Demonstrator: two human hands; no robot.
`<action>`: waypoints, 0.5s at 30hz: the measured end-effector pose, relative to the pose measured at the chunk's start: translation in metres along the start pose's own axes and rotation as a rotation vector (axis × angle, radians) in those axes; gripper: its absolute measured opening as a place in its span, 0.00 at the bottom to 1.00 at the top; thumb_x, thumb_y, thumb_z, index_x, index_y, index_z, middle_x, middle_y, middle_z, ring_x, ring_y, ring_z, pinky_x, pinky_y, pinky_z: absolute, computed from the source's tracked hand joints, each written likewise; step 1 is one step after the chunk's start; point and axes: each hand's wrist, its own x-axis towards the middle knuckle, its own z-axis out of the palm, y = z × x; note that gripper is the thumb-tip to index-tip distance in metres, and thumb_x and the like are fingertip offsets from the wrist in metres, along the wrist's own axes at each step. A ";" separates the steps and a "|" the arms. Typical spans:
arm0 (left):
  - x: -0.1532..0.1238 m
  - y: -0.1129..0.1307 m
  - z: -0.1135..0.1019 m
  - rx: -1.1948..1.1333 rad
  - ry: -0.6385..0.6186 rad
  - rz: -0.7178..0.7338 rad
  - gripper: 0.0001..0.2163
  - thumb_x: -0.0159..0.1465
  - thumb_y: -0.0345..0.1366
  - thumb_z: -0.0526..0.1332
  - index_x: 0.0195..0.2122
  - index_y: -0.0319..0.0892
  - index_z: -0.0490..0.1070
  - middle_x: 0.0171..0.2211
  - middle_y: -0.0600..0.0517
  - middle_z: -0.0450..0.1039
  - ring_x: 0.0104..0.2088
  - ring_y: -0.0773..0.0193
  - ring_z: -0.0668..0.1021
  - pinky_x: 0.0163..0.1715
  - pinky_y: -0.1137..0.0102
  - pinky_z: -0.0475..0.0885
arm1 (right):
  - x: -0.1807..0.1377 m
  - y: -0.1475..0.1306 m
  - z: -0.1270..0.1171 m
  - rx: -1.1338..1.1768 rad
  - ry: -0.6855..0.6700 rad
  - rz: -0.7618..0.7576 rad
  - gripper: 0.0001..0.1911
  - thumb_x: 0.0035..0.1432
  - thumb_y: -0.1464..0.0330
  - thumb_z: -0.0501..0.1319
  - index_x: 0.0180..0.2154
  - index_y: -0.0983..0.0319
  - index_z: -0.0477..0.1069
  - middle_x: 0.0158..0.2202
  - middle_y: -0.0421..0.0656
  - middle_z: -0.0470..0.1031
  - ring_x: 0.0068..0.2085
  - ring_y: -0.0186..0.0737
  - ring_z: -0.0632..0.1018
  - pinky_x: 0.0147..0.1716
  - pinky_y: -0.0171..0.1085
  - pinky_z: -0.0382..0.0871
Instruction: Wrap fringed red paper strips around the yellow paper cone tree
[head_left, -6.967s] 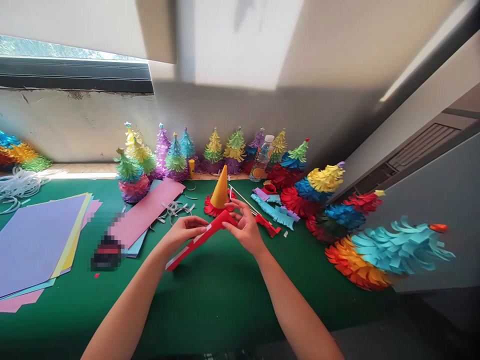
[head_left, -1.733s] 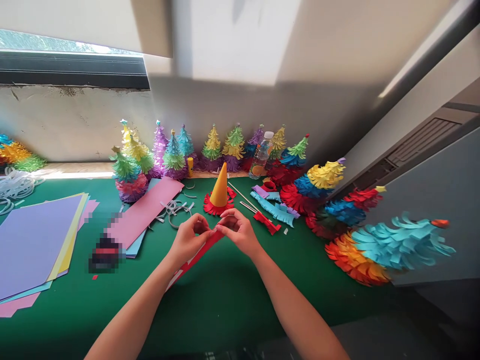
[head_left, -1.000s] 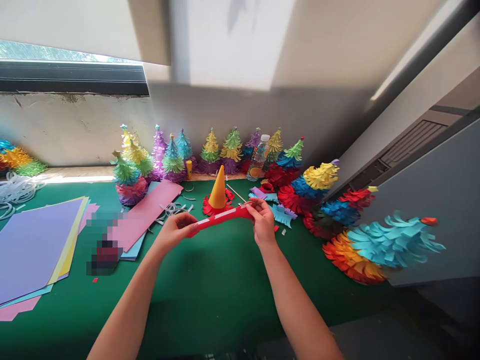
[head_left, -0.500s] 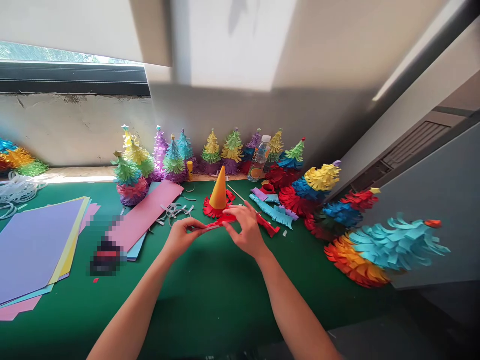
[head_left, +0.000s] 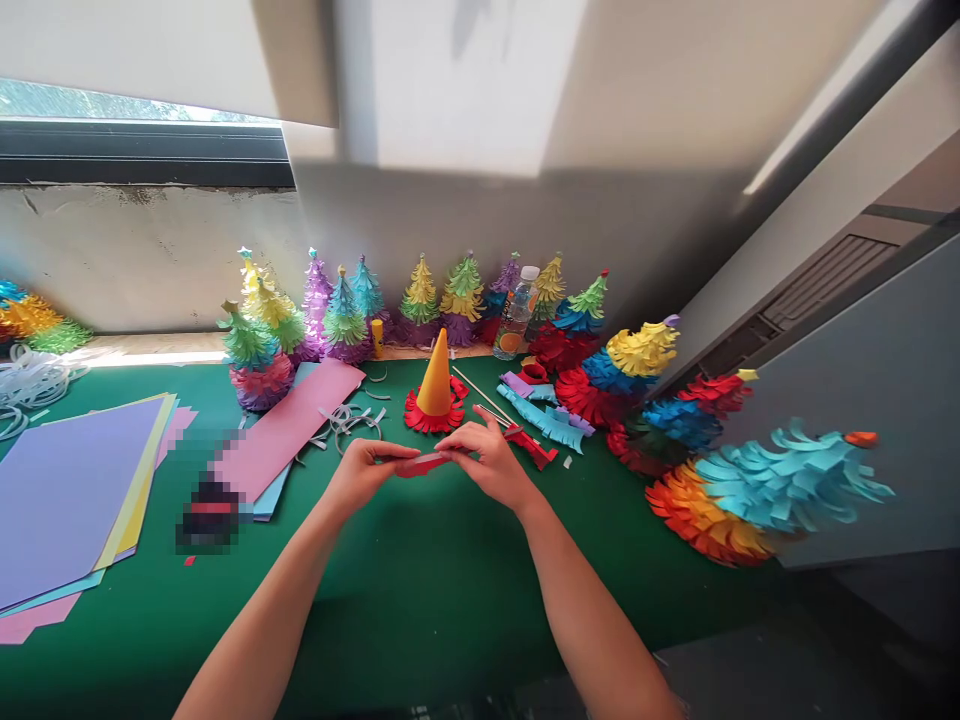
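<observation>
A short red paper strip with a pale band along its upper edge is stretched between my hands, just above the green tabletop. My left hand pinches its left end between thumb and fingers. The right end is pinched by my right hand. Right behind the strip stands a yellow paper cone, upright, with a red fringe around its base. Beyond my right hand lie red fringed scraps, thin sticks and light blue fringed strips.
Pink paper and curled pale strips lie to the left, near a pixelated dark item. Purple sheets top a paper stack. Fringed paper trees, a bottle and a yellow tube line the back and right.
My right hand has come slightly nearer and now pinches the strip's right end. The strip is turned so its pale band shows more fully. The view has shifted a little.
</observation>
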 end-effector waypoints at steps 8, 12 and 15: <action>0.001 0.005 -0.001 -0.019 0.039 -0.026 0.10 0.50 0.37 0.66 0.33 0.40 0.77 0.30 0.50 0.79 0.32 0.59 0.79 0.35 0.67 0.74 | -0.001 0.001 0.001 -0.058 -0.050 0.001 0.09 0.61 0.71 0.53 0.36 0.56 0.70 0.35 0.38 0.76 0.41 0.38 0.75 0.59 0.54 0.41; 0.001 0.008 -0.005 0.032 0.038 -0.049 0.10 0.50 0.39 0.66 0.31 0.39 0.77 0.29 0.49 0.78 0.32 0.60 0.78 0.34 0.68 0.72 | 0.001 0.002 0.002 -0.139 -0.015 0.015 0.10 0.63 0.71 0.50 0.35 0.57 0.68 0.34 0.39 0.75 0.40 0.39 0.74 0.59 0.54 0.40; 0.001 0.009 -0.007 0.027 0.030 -0.072 0.12 0.50 0.42 0.65 0.32 0.39 0.77 0.28 0.49 0.77 0.31 0.62 0.76 0.32 0.70 0.70 | 0.002 0.002 0.004 -0.182 0.022 0.034 0.10 0.63 0.71 0.49 0.34 0.57 0.68 0.34 0.39 0.75 0.40 0.40 0.74 0.59 0.53 0.41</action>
